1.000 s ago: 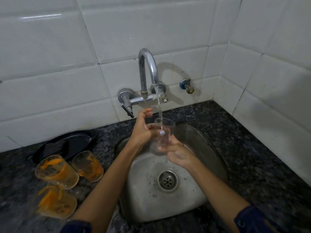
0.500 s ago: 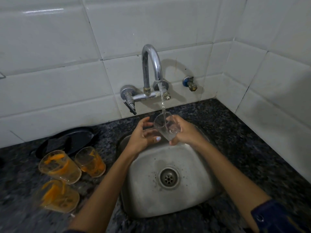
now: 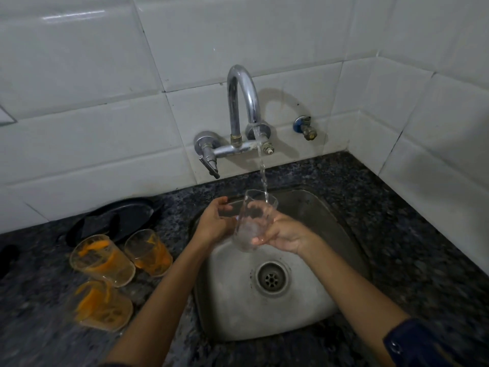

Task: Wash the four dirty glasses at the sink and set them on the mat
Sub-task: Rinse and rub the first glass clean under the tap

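Note:
A clear glass point(image 3: 253, 221) is held upright over the steel sink point(image 3: 312, 308), and the tap's stream falls into its mouth. My right hand point(image 3: 284, 235) grips the glass low on its right side, fingers curled round the base. My left hand point(image 3: 215, 221) is at the glass's left side with fingers bent; its thumb reaches toward the rim. Three glasses smeared with orange residue stand on the counter to the left: one at the back point(image 3: 149, 251), one further left point(image 3: 102, 259), one nearest me point(image 3: 102, 305).
The chrome tap point(image 3: 242, 107) runs from the tiled wall. A black plate point(image 3: 116, 221) with a dark sponge lies on the granite counter behind the dirty glasses. A small valve point(image 3: 304, 127) sticks out of the wall right of the tap. Drain point(image 3: 272, 278) in the sink's middle.
The glass was tilted under the stream half a second ago and now stands upright and a little lower. My right hand has slid down from its side to grip near the base.

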